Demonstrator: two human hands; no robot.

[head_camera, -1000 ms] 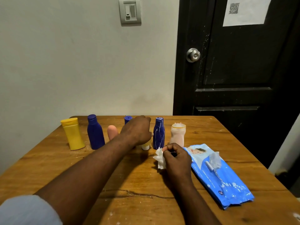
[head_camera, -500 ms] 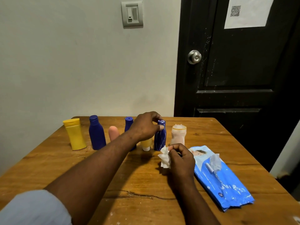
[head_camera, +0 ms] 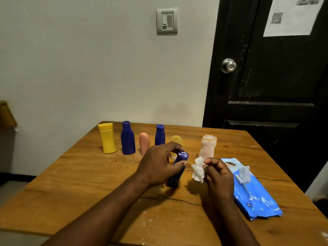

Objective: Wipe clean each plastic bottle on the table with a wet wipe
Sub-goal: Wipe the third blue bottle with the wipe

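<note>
Head view: grips tilted blue bottle (head_camera: 174, 177) in curled fingers (head_camera: 180, 163) of left hand (head_camera: 158, 164), pinches wipe (head_camera: 197, 169) with right hand (head_camera: 219, 176); probably light, stiff, slick; best held mid-body.

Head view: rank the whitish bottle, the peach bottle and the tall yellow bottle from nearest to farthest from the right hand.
1. Whitish bottle, just beyond the right hand.
2. Peach bottle, mid-row, to the left.
3. Tall yellow bottle, at the row's left end.
</note>
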